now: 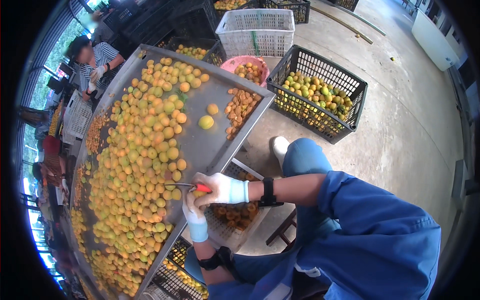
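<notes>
Yellow-orange fruits (150, 145) lie heaped on the table (200, 140), the right hand (218, 188) grips a red-handled knife (203, 188), apparently at a cutting step calling next for steadiness, and what the left hand (193, 207) holds I cannot tell.

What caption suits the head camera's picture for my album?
Gloved right hand grips a red-handled knife, the left hand close beside it, by golden fruit heaped on a metal table.

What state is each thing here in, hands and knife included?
Right hand, gloved, closed on the knife handle
Knife, blade bare, pointing left
Left hand, gloved, fingers curled, grip unclear
Fruit, piled on the table
Brown pieces, heaped near table's edge
Black crate, open-topped, partly filled
Pink basin, uncovered, holding fruit
</notes>
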### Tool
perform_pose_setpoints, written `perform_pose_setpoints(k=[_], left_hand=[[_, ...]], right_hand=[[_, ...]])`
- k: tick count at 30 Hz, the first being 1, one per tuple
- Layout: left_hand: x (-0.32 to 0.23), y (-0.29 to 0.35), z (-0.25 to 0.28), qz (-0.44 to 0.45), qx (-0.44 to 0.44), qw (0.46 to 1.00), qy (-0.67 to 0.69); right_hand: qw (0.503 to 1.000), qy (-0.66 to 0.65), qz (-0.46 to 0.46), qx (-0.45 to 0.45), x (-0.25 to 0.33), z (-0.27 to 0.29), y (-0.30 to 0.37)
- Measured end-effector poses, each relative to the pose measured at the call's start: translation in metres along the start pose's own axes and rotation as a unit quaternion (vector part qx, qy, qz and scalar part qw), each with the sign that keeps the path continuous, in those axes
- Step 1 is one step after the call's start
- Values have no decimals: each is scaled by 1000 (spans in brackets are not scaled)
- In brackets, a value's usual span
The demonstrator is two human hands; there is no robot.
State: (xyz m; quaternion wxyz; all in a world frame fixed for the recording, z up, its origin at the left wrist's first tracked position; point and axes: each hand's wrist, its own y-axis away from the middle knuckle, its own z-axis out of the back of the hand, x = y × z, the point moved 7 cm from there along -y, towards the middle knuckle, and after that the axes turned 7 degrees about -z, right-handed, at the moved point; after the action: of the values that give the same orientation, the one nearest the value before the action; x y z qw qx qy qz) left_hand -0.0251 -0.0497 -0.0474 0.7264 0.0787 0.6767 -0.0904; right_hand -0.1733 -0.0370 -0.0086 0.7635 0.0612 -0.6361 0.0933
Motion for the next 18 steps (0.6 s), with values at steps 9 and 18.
perform_pose_setpoints(k=[9, 18], left_hand=[[-20, 0, -1, -120, 14, 988, -93], [-46, 5, -9, -123, 91, 976, -152]], right_hand=[[997, 57, 50, -6, 12, -10, -2], [990, 83, 66, -94, 18, -8, 1]])
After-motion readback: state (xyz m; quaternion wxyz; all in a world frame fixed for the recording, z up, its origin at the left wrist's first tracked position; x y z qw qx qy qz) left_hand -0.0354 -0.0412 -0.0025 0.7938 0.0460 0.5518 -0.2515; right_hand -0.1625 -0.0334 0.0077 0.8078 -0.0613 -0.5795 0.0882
